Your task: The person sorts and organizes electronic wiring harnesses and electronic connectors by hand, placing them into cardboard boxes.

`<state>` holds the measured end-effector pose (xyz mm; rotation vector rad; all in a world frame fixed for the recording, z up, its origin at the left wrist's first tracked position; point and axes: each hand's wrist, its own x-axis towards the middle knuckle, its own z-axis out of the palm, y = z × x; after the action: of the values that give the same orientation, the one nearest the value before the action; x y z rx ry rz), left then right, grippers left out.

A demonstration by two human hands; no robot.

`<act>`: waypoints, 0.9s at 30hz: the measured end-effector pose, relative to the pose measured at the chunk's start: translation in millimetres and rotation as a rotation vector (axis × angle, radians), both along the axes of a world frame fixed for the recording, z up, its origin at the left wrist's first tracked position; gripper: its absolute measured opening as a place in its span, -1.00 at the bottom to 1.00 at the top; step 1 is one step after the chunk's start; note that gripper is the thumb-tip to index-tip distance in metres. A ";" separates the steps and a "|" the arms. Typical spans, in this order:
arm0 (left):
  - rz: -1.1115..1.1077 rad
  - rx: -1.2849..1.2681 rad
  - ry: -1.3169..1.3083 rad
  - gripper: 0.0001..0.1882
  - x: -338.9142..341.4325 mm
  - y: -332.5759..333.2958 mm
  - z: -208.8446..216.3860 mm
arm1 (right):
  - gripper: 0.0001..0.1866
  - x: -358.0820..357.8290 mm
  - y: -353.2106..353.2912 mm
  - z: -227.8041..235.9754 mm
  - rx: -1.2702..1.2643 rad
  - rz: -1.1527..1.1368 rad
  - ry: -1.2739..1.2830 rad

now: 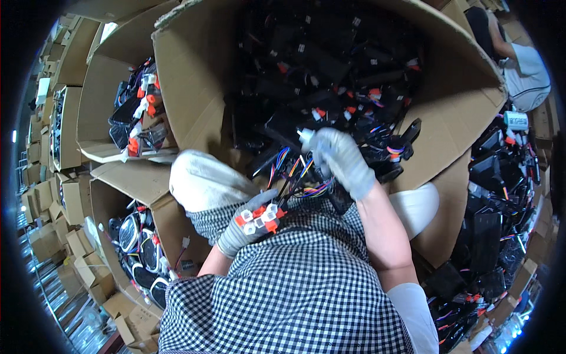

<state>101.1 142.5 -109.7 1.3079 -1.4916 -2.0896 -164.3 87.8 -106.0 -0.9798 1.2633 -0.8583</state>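
My left hand (240,227), in a pale work glove, is closed around a bunch of red and white plug connectors (259,218) low in front of my apron. Coloured wires (306,190) run from near the bunch to the right, over my lap. My right hand (342,158), also gloved, is raised at the near edge of the big box with its fingers pinched. A small pale connector (305,135) pokes out at its fingertips; the glove hides the rest of it. Below and beside the right hand lie black-cased parts with wire leads (401,144).
A large open cardboard box (191,76) in front is filled with black parts. At left stand boxes of wired parts (141,112) and white-rimmed parts (128,233). More black parts (486,236) pile up at right. Another person's arm (501,44) shows at far right.
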 end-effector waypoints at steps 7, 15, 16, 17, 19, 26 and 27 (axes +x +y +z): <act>-0.030 -0.203 0.034 -0.60 14.4 8.6 -18.1 | -0.62 20.2 -108.4 -132.1 0.022 0.467 1.002; -0.052 -0.146 0.133 -0.58 9.3 7.6 -16.5 | -0.48 31.9 -131.9 -169.9 0.047 0.436 0.826; 0.010 -0.091 0.127 -0.57 6.8 9.2 -15.2 | -0.49 31.1 -133.6 -168.1 -0.032 0.482 0.807; 0.071 -0.036 0.123 -0.56 2.2 8.4 -13.5 | -0.48 30.1 -134.7 -166.2 -0.045 0.506 0.782; 0.091 0.069 0.116 -0.58 -3.5 6.7 -9.4 | -0.49 25.0 -136.8 -157.8 -0.017 0.499 0.736; 0.113 0.012 0.205 -0.59 -2.8 4.8 -20.6 | -0.76 41.6 -104.4 -45.1 -0.522 0.086 1.382; 0.117 0.009 0.215 -0.60 -0.5 6.6 -23.3 | -0.80 44.5 -97.2 -22.3 -0.642 0.052 1.446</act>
<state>100.5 149.1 -133.0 1.1050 -1.2868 -2.0889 -119.8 -9.4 -128.3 -2.3547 2.1519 -0.4162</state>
